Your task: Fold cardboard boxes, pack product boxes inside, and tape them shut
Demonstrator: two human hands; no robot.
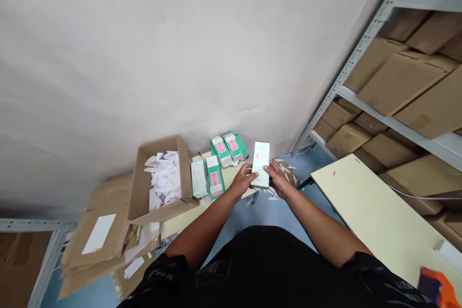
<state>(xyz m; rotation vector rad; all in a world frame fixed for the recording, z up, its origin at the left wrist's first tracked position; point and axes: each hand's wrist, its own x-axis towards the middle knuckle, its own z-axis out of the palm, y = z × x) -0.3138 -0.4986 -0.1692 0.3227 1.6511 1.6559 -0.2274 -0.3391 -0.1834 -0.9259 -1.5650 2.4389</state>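
Both my hands hold one slim pale green box (pixel 261 160) with a pink mark on its face, upright in front of me. My left hand (pixel 242 181) grips its lower left side and my right hand (pixel 277 179) grips its lower right side. Just beyond, several more green and pink boxes (pixel 228 148) lie on a small pale table (pixel 231 180). Two others (pixel 207 178) lie side by side to the left of my left hand.
An open cardboard box (pixel 159 180) full of crumpled white paper stands at left, above flattened cartons (pixel 97 240). A pale board (pixel 378 216) lies at right. Metal shelving (pixel 390 72) stacked with brown cartons fills the right. White paper scraps (pixel 277 192) litter the blue floor.
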